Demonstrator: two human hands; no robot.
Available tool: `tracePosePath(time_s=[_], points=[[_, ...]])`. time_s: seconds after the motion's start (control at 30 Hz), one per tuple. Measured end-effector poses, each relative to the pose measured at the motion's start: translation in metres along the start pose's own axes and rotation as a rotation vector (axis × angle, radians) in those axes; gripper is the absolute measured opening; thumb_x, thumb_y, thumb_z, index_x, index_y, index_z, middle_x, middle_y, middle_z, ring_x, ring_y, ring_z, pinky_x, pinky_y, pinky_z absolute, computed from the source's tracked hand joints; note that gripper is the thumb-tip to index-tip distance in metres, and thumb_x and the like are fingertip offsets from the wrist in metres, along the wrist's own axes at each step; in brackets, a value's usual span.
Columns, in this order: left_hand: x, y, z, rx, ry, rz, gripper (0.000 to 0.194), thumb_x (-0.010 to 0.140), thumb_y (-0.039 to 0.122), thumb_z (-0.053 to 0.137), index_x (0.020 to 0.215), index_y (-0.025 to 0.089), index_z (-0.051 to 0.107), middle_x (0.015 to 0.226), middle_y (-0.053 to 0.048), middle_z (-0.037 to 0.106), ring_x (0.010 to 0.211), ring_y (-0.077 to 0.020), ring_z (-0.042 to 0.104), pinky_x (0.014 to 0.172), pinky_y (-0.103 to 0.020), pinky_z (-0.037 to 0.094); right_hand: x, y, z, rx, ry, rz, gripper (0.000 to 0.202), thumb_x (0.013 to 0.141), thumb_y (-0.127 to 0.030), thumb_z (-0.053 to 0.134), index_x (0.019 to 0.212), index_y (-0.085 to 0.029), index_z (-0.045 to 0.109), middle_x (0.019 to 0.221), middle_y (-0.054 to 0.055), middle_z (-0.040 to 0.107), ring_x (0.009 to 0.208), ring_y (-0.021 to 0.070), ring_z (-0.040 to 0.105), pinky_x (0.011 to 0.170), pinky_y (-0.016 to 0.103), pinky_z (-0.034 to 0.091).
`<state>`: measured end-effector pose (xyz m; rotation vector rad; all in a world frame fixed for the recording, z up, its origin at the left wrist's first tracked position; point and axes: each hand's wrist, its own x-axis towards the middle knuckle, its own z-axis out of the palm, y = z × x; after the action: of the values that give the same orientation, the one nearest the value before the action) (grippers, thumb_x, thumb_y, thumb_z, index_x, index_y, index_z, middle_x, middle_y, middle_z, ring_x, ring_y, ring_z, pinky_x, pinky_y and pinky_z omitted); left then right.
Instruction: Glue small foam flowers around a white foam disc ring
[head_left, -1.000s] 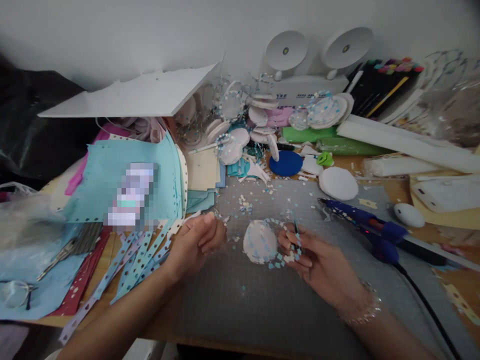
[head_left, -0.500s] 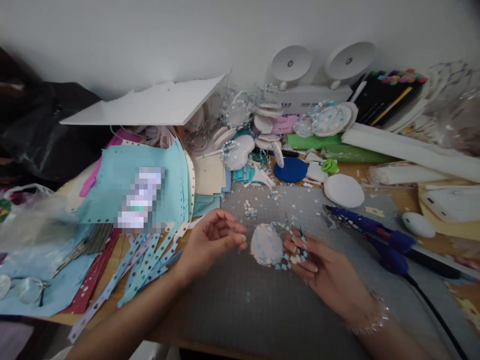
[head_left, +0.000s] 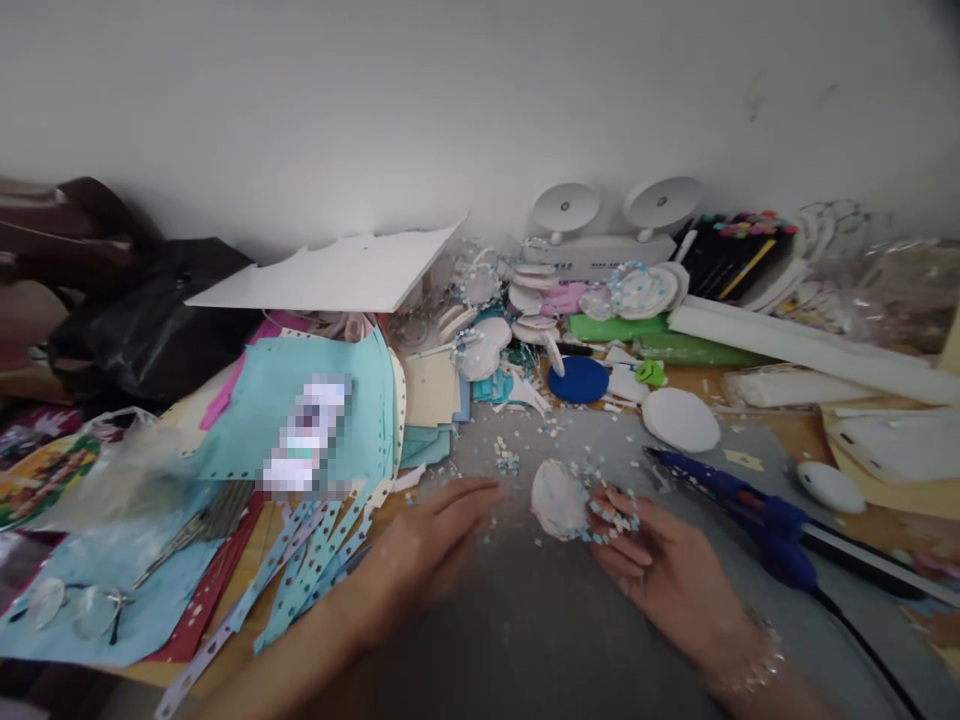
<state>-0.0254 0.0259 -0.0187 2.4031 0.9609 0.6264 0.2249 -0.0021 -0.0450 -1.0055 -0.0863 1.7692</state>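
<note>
My right hand (head_left: 664, 570) holds a small white round ornament (head_left: 559, 500) dotted with pale blue, gripping it by a loop of tiny blue and white flower pieces (head_left: 619, 517). The ornament's flat side faces left, above the grey mat (head_left: 510, 630). To its left is my left hand (head_left: 439, 545), fingers stretched out and slightly blurred, with nothing seen in it. Small loose paper flowers (head_left: 507, 456) lie on the mat just beyond the hands. A blue glue gun (head_left: 765, 520) rests right of my right hand, its nozzle towards the back.
Behind the mat lie a white disc (head_left: 681, 420), a blue oval piece (head_left: 578, 380) and several finished ornaments (head_left: 484, 348). Punched paper strips (head_left: 304, 570), turquoise sheets (head_left: 255, 400) and a phone with a blurred screen (head_left: 307, 435) are at left. Eyeglasses (head_left: 96, 610) lie front left.
My left hand has turned palm down and its fingers have straightened. My right hand has shifted a little right with the ornament. The camera view has tilted up.
</note>
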Motion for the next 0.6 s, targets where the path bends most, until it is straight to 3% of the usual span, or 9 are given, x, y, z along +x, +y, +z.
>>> tracePosePath(time_s=[0.1,0.13,0.2,0.27,0.37,0.43,0.53,0.6], points=[[-0.007,0.001,-0.013,-0.028,0.056,-0.101,0.026,0.094,0.020,0.053,0.118,0.023,0.063,0.097,-0.004,0.076,0.089,-0.0172,0.071,0.083,-0.028,0.056,0.000,-0.003,-0.001,0.073,-0.020,-0.012,0.018,0.063,-0.019,0.083,0.067,-0.010,0.068,0.061,-0.005,0.049,0.042,-0.0007,0.020,0.035,0.014,0.028],[-0.008,0.004,-0.019,-0.060,0.063,-0.107,0.021,0.094,0.023,0.055,0.110,0.024,0.067,0.095,-0.004,0.076,0.091,-0.0186,0.071,0.087,-0.031,0.055,0.001,-0.003,-0.001,0.091,-0.030,-0.012,0.017,0.063,-0.018,0.082,0.066,-0.009,0.067,0.060,-0.005,0.048,0.042,-0.0007,0.021,0.035,0.014,0.028],[-0.009,0.013,-0.029,-0.221,0.064,-0.147,0.025,0.097,0.033,0.050,0.105,0.026,0.072,0.110,-0.005,0.074,0.113,-0.0233,0.064,0.106,-0.041,0.044,0.001,-0.004,-0.002,0.113,-0.048,-0.001,0.015,0.065,-0.016,0.080,0.066,-0.009,0.066,0.060,-0.005,0.048,0.042,-0.0007,0.023,0.035,0.014,0.029],[-0.008,0.023,-0.034,-0.577,0.040,-0.271,0.044,0.101,0.045,0.030,0.121,0.029,0.067,0.138,-0.004,0.059,0.135,-0.0250,0.047,0.116,-0.047,0.032,0.002,-0.003,-0.002,0.129,-0.060,0.013,0.014,0.066,-0.014,0.079,0.066,-0.009,0.065,0.060,-0.005,0.049,0.041,-0.0007,0.025,0.034,0.014,0.029],[-0.002,0.039,-0.034,-1.258,-0.033,-0.333,0.072,0.095,0.063,0.005,0.138,0.030,0.052,0.149,-0.003,0.047,0.140,-0.0269,0.040,0.113,-0.049,0.035,0.002,-0.003,-0.003,0.164,-0.069,0.022,0.014,0.066,-0.011,0.077,0.066,-0.009,0.064,0.060,-0.005,0.049,0.040,-0.0007,0.027,0.034,0.014,0.030],[0.003,0.048,-0.030,-1.521,-0.083,-0.329,0.080,0.091,0.068,0.001,0.141,0.027,0.049,0.151,-0.003,0.043,0.141,-0.0267,0.037,0.113,-0.047,0.037,0.003,-0.002,-0.003,0.178,-0.076,0.023,0.013,0.067,-0.011,0.076,0.066,-0.009,0.063,0.060,-0.005,0.050,0.039,-0.0007,0.027,0.034,0.014,0.030],[0.008,0.059,-0.024,-1.623,-0.124,-0.324,0.083,0.090,0.070,0.000,0.142,0.026,0.047,0.153,-0.003,0.040,0.144,-0.0251,0.033,0.114,-0.044,0.035,0.002,-0.002,-0.003,0.178,-0.087,0.022,0.013,0.067,-0.011,0.075,0.066,-0.009,0.062,0.060,-0.005,0.051,0.039,-0.0006,0.027,0.034,0.014,0.030],[0.008,0.064,-0.020,-1.482,-0.116,-0.297,0.075,0.091,0.071,0.014,0.143,0.027,0.044,0.153,-0.006,0.040,0.140,-0.0263,0.040,0.111,-0.044,0.040,0.002,-0.002,-0.003,0.174,-0.095,0.019,0.014,0.066,-0.011,0.075,0.066,-0.009,0.062,0.058,-0.005,0.049,0.039,-0.0005,0.028,0.034,0.014,0.031]])
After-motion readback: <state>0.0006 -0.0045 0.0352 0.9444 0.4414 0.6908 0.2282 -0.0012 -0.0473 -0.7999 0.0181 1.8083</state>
